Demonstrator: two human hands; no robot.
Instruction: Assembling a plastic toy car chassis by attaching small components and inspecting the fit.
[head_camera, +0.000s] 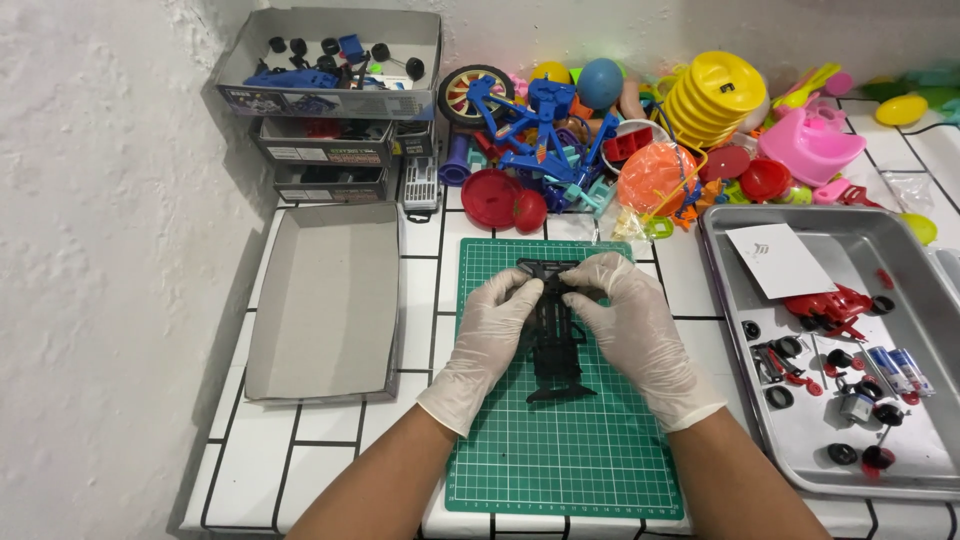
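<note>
A black plastic toy car chassis (557, 350) lies lengthwise on a green cutting mat (565, 440). Both my hands wear white gloves. My left hand (490, 335) grips the chassis on its left side near the far end. On the right side, my right hand (630, 325) holds the same far end, with its fingers curled over the top. The near end of the chassis rests free on the mat.
A metal tray (880, 250) at the right holds a red car part (830, 308), small black wheels, batteries and a white card. An empty grey box lid (325, 300) lies at the left. Stacked boxes (330, 100) and a heap of colourful plastic toys (640, 130) line the back wall.
</note>
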